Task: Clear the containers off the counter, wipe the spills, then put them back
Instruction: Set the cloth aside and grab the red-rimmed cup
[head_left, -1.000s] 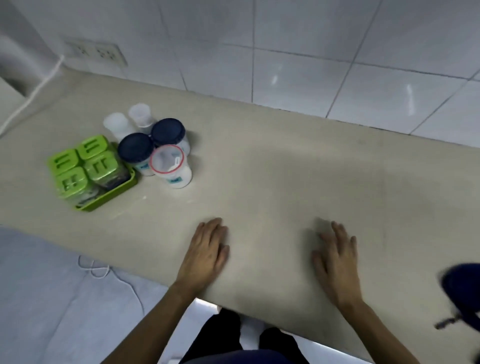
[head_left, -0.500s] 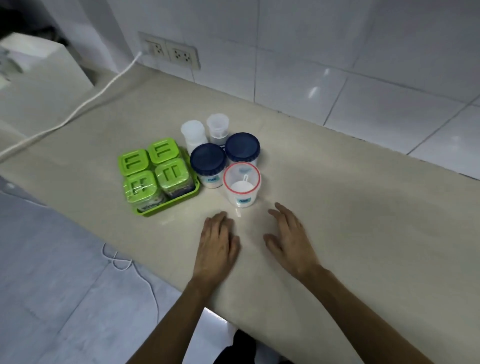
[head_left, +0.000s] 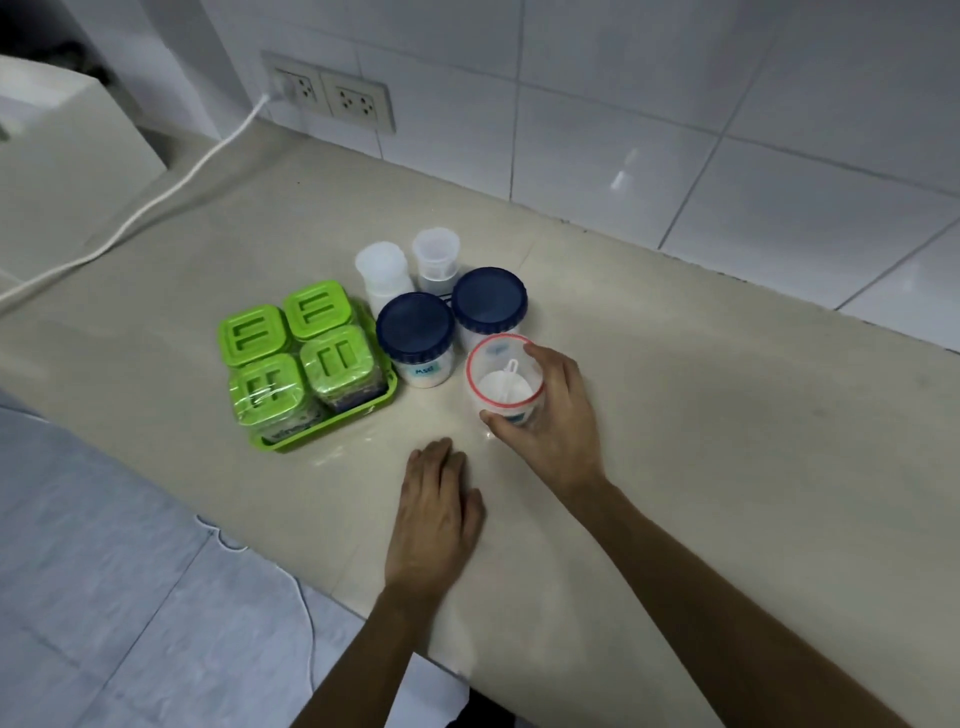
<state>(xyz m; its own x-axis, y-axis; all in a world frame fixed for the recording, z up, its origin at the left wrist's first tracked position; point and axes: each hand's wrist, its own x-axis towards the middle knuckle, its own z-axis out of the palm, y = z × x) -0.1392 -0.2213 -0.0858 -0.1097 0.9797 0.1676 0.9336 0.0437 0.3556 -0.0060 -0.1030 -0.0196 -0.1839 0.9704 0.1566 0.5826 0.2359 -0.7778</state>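
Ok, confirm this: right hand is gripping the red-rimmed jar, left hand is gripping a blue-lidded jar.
Half right. In the head view the right hand does grip the red-rimmed jar, but the left hand holds nothing; it lies flat on the counter.

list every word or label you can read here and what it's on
"MSG", handwritten on a pale label on the nearer blue-lidded jar.
Label on the red-rimmed jar in the right hand: too blurred to read.
Print on the wrap of the front green-lidded jar: too blurred to read.
Nothing else bears readable text.
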